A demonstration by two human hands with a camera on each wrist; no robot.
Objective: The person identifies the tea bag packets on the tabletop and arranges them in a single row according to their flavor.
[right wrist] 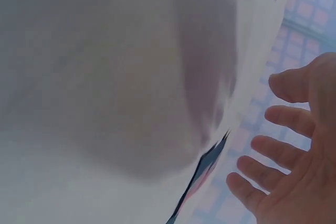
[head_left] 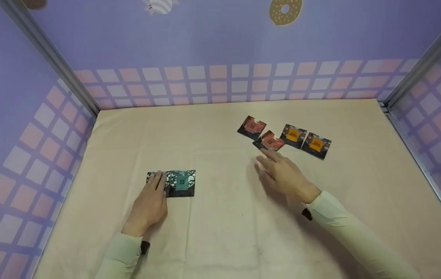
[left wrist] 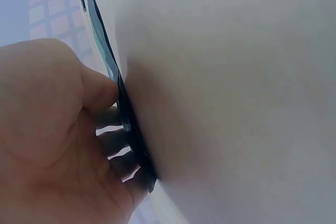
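Note:
On the left of the cloth, my left hand [head_left: 148, 207] rests its fingers on a teal and black square packet, with another teal packet [head_left: 182, 183] lying against it. The left wrist view has the thumb [left wrist: 102, 90] and fingertips all touching the same face of the dark, thin packet [left wrist: 136, 137]. My right hand [head_left: 287, 176] hovers with fingers extended and nothing held. Just beyond its fingertips lies a red and black packet [head_left: 270, 142]. A second red packet [head_left: 252, 127] touches it farther back. From the right wrist view, that hand [right wrist: 294, 150] is apart from the cloth.
Right of the red packets lie two packets with orange labels, one [head_left: 293, 135] beside the other [head_left: 316, 145]. A cream cloth [head_left: 224, 217] covers the table. Purple panels with a checked band [head_left: 239, 83] stand behind and at both sides.

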